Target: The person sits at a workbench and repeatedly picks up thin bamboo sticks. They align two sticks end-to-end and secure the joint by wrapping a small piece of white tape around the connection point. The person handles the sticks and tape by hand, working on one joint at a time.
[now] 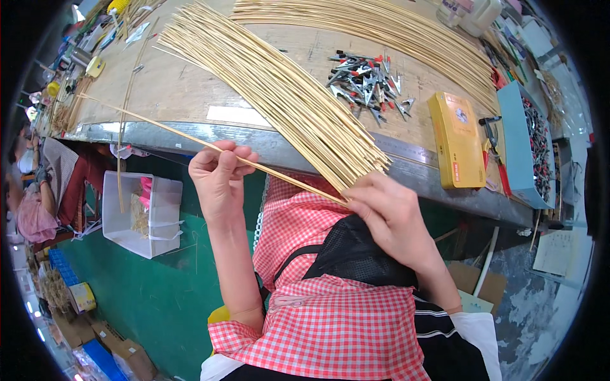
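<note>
A long, thin, pale tan stick [289, 180], like cane or bamboo, stretches across my front in both hands. My left hand [222, 166] pinches it partway along, and its far end runs out over the table edge to the upper left. At the near right end, the fingers of my right hand [384, 209] are closed on the stick. Just beyond that hand lies a thick bundle of similar sticks [273, 89], spread diagonally on the table with its near ends jutting past the edge.
Small metal clamps [365, 82] with red and black tips lie piled on the wooden table [190, 89]. To the right are a yellow tin [456, 140], pliers [492, 143] and a blue box [518, 140] of clamps. A white bin [117, 209] stands on the green floor. Another person sits far left.
</note>
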### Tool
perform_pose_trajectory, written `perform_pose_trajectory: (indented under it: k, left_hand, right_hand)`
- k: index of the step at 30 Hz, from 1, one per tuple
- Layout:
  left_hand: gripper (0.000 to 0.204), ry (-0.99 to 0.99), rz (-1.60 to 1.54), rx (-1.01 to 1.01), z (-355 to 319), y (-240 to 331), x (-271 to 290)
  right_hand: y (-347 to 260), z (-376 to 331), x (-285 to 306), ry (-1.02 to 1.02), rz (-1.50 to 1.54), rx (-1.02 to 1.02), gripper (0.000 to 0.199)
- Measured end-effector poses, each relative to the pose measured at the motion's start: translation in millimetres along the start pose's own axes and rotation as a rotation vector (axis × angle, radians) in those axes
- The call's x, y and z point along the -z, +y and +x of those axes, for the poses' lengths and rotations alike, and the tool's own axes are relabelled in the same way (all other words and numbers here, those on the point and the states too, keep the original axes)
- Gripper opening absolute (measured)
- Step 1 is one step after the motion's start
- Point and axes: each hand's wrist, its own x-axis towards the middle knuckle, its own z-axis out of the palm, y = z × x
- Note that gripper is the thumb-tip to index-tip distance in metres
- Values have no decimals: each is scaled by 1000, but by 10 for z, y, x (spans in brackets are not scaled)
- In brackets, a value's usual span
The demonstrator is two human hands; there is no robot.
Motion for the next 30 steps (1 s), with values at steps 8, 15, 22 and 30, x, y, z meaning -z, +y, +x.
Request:
perform_pose_trajectory:
  k: [8,15,22,30]
  left_hand:
    - [16,24,114,25,10,31,49]
    - [12,33,1,6,29,33,31]
    - [16,40,88,29,13,61,56]
    - [12,81,28,16,61,75,83]
  right_hand:
    - [291,460,155,74,-332,5,9]
    - [556,729,83,-20,-446,-106,15]
    - [524,705,199,34,-367,-227,15]
    - [182,966,-276,-40,-540,153,78]
